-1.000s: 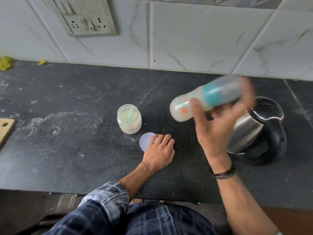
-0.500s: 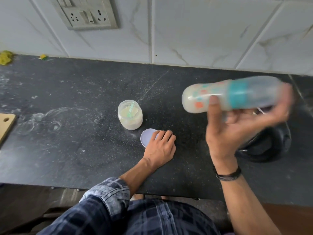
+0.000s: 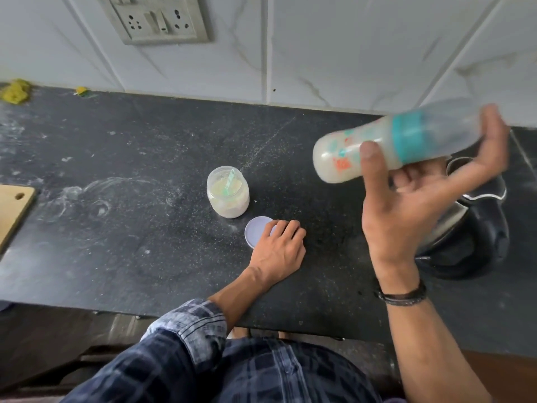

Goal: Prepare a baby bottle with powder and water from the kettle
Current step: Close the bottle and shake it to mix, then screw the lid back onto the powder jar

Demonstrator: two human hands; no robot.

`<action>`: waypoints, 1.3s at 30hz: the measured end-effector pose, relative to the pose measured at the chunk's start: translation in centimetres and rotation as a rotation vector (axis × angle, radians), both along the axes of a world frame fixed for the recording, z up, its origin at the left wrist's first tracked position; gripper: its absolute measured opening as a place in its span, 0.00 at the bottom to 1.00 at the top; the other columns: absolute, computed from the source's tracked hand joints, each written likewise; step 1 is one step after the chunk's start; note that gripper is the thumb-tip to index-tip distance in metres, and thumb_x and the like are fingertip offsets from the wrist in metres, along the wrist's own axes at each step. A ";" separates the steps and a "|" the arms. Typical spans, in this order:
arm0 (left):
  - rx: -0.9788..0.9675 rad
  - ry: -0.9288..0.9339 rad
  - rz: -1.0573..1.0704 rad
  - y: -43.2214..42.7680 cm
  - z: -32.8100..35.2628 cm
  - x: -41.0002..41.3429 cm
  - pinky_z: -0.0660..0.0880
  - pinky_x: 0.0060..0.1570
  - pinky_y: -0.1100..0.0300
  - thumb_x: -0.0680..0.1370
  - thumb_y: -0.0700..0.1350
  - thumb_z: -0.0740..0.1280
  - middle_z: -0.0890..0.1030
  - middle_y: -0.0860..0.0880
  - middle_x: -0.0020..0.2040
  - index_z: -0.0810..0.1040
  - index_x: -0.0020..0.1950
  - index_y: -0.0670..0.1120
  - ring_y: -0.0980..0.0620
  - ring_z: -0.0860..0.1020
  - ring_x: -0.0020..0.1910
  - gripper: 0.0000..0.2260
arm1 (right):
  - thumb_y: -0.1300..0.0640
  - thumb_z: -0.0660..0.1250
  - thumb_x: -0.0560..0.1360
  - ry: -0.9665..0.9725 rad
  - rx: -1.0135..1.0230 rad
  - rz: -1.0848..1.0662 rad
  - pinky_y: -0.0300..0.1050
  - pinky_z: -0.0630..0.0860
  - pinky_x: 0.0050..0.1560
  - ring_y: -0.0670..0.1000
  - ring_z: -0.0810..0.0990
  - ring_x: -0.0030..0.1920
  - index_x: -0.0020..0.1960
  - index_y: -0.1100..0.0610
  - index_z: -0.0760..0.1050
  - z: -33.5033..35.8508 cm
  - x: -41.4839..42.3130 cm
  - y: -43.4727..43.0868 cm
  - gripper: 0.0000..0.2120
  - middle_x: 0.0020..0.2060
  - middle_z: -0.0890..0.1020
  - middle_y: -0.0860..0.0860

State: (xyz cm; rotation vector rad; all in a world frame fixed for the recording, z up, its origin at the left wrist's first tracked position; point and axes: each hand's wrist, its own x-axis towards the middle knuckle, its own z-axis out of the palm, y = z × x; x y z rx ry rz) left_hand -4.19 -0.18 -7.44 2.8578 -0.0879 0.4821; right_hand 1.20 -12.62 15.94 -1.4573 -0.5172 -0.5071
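Head view: the right hand (image 3: 406, 199) grips the baby bottle (image 3: 386, 146) in the air above the kettle (image 3: 470, 228), long axis near level, base pointing left, capped end up-right (blurred). The left hand (image 3: 279, 251) rests on the bench (image 3: 116, 228), relaxed fingers touching the jar lid (image 3: 255, 232).

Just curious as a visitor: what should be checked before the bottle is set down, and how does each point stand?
1. Baby bottle capped: ok, teal collar and clear cap on.
2. Grip: ok, right hand holds it, thumb on the body.
3. Mixed through: cannot tell, milky but blurred.
4. Powder jar closed: not ok, open with scoop inside; left hand rests on its lid.
5. Landing spot on counter: ok, bare patch beside kettle.
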 end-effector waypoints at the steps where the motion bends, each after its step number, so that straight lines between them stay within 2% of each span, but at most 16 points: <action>1: 0.002 0.003 -0.001 0.0 -0.1 0.0 0.73 0.60 0.47 0.83 0.49 0.60 0.80 0.47 0.60 0.80 0.58 0.45 0.45 0.77 0.54 0.12 | 0.65 0.76 0.74 -0.009 -0.001 -0.017 0.63 0.83 0.56 0.64 0.78 0.68 0.74 0.59 0.49 -0.1 0.4 0.1 0.42 0.72 0.63 0.51; 4: 0.001 0.003 -0.009 0.1 -0.2 0.0 0.73 0.61 0.46 0.83 0.49 0.60 0.80 0.47 0.61 0.80 0.59 0.46 0.45 0.78 0.56 0.12 | 0.60 0.79 0.73 0.079 -0.114 0.046 0.64 0.83 0.54 0.59 0.81 0.63 0.75 0.53 0.56 -1.8 1.1 0.1 0.41 0.69 0.72 0.50; 5: -0.004 0.004 -0.014 0.1 -0.2 -0.1 0.73 0.61 0.46 0.83 0.49 0.60 0.80 0.46 0.61 0.80 0.59 0.46 0.45 0.78 0.56 0.12 | 0.61 0.79 0.74 0.084 -0.097 0.045 0.64 0.83 0.53 0.62 0.82 0.61 0.75 0.55 0.56 -1.6 0.7 0.0 0.40 0.68 0.72 0.52; 7: -0.007 0.006 -0.004 0.0 -0.2 0.0 0.74 0.61 0.46 0.84 0.49 0.59 0.80 0.47 0.61 0.80 0.59 0.46 0.45 0.78 0.56 0.13 | 0.63 0.77 0.74 -0.017 0.002 -0.001 0.61 0.84 0.53 0.69 0.80 0.61 0.74 0.61 0.51 -0.9 0.2 -0.1 0.41 0.69 0.67 0.55; 9: 0.001 0.000 0.000 0.1 -0.2 0.0 0.74 0.61 0.46 0.84 0.49 0.59 0.80 0.46 0.61 0.80 0.59 0.45 0.45 0.78 0.55 0.13 | 0.63 0.76 0.74 -0.087 0.020 -0.041 0.60 0.84 0.54 0.67 0.78 0.65 0.74 0.64 0.48 -1.1 0.3 -0.1 0.42 0.70 0.64 0.57; 11: 0.006 -0.004 0.001 0.1 -0.2 -0.1 0.73 0.61 0.46 0.83 0.49 0.60 0.80 0.46 0.61 0.80 0.59 0.45 0.45 0.78 0.56 0.12 | 0.62 0.78 0.74 -0.001 -0.077 0.004 0.62 0.84 0.52 0.60 0.80 0.64 0.75 0.58 0.54 -2.0 0.7 0.0 0.41 0.69 0.69 0.58; 13: 0.016 -0.021 -0.006 0.0 -0.2 0.0 0.73 0.59 0.47 0.83 0.48 0.60 0.80 0.46 0.59 0.80 0.57 0.45 0.45 0.78 0.54 0.11 | 0.61 0.79 0.73 0.062 -0.143 0.038 0.64 0.83 0.51 0.59 0.81 0.63 0.74 0.53 0.59 -2.5 0.6 -0.2 0.38 0.68 0.71 0.59; 15: 0.023 -0.039 0.003 -0.1 -0.2 0.1 0.72 0.58 0.47 0.82 0.47 0.61 0.80 0.47 0.58 0.80 0.56 0.45 0.44 0.77 0.52 0.10 | 0.63 0.78 0.72 -0.012 -0.046 -0.014 0.66 0.83 0.52 0.64 0.79 0.65 0.74 0.58 0.57 -1.7 0.3 -0.4 0.39 0.69 0.67 0.59; 17: 0.029 -0.037 0.010 -0.2 -0.1 0.2 0.72 0.57 0.47 0.82 0.47 0.61 0.80 0.47 0.58 0.80 0.56 0.45 0.44 0.77 0.52 0.10 | 0.62 0.77 0.72 -0.094 -0.006 -0.071 0.65 0.84 0.52 0.65 0.77 0.67 0.74 0.60 0.51 -1.3 0.4 -0.6 0.42 0.70 0.64 0.55; 20: 0.036 -0.042 0.010 -0.1 -0.2 -0.1 0.72 0.58 0.48 0.82 0.47 0.62 0.80 0.46 0.58 0.80 0.56 0.45 0.44 0.77 0.52 0.10 | 0.58 0.79 0.73 0.025 -0.125 -0.008 0.62 0.83 0.53 0.52 0.79 0.65 0.75 0.53 0.58 -3.6 1.5 -0.2 0.39 0.68 0.69 0.35; 21: 0.037 -0.045 0.003 -0.1 -0.2 0.0 0.72 0.58 0.48 0.82 0.47 0.62 0.80 0.46 0.58 0.80 0.56 0.45 0.44 0.78 0.52 0.10 | 0.57 0.80 0.73 0.080 -0.168 0.003 0.61 0.83 0.53 0.52 0.80 0.64 0.75 0.52 0.60 -4.5 1.7 -0.2 0.39 0.68 0.70 0.34; 24: 0.042 -0.043 0.006 -0.2 0.0 0.1 0.73 0.58 0.48 0.82 0.48 0.62 0.81 0.46 0.58 0.81 0.56 0.45 0.44 0.78 0.52 0.11 | 0.56 0.80 0.73 0.138 -0.190 -0.005 0.60 0.84 0.54 0.54 0.81 0.63 0.74 0.48 0.60 -6.4 2.5 -0.7 0.39 0.69 0.71 0.44; 28: 0.047 -0.048 0.015 -0.2 0.1 0.1 0.72 0.57 0.48 0.82 0.47 0.62 0.81 0.46 0.58 0.80 0.56 0.45 0.44 0.78 0.51 0.10 | 0.53 0.80 0.73 0.218 -0.341 -0.020 0.56 0.84 0.54 0.49 0.81 0.61 0.74 0.45 0.60 -8.8 3.8 -1.1 0.39 0.67 0.73 0.40; 32: 0.055 -0.038 0.008 -0.3 0.2 0.1 0.73 0.57 0.47 0.82 0.48 0.61 0.81 0.46 0.58 0.80 0.56 0.44 0.44 0.78 0.52 0.11 | 0.49 0.80 0.73 0.249 -0.589 0.046 0.58 0.82 0.57 0.53 0.82 0.61 0.73 0.36 0.59 -11.8 5.1 -1.2 0.39 0.70 0.77 0.48; 35: 0.059 -0.031 0.014 -0.3 0.2 0.1 0.74 0.57 0.46 0.83 0.48 0.61 0.81 0.45 0.58 0.80 0.56 0.44 0.44 0.78 0.52 0.12 | 0.50 0.79 0.73 0.224 -0.699 0.083 0.62 0.80 0.57 0.58 0.81 0.62 0.73 0.40 0.60 -13.6 5.5 -1.1 0.37 0.68 0.77 0.52; 39: 0.057 -0.043 0.010 -0.3 0.0 0.0 0.76 0.58 0.45 0.83 0.48 0.61 0.81 0.45 0.58 0.81 0.56 0.43 0.43 0.78 0.53 0.12 | 0.47 0.76 0.75 0.158 -0.822 0.080 0.61 0.81 0.50 0.58 0.78 0.60 0.74 0.42 0.60 -15.2 5.7 -1.1 0.35 0.62 0.78 0.54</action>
